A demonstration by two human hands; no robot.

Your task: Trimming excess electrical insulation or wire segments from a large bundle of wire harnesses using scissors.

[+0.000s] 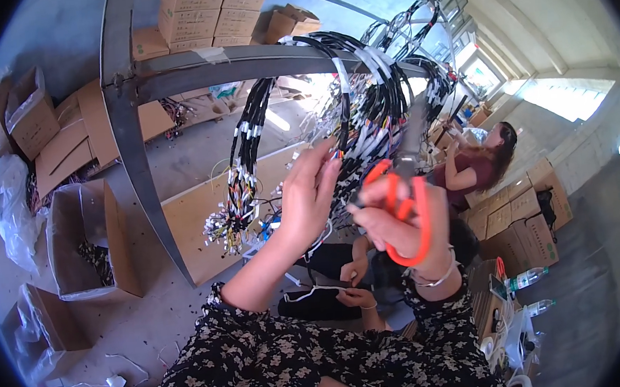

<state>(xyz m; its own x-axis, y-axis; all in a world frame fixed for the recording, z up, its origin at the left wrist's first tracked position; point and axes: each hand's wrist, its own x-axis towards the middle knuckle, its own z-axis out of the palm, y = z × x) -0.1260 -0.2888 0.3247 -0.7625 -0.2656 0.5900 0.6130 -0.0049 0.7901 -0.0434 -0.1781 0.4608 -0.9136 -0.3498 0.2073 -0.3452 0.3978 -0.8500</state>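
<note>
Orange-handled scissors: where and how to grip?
Take the scissors by the orange handles, probably coming from below, on the wearer's side. The loops sit low, while the grey blades point up and away beside the hanging wire bundles. The right hand holds them at that handle end.

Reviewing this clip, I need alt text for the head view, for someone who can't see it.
A person's right hand holds orange-handled scissors, and the left hand is raised near bundles of black-and-white cables hanging over a grey metal frame. A co-worker in a dark red top appears at right; cardboard boxes stand around.
</note>
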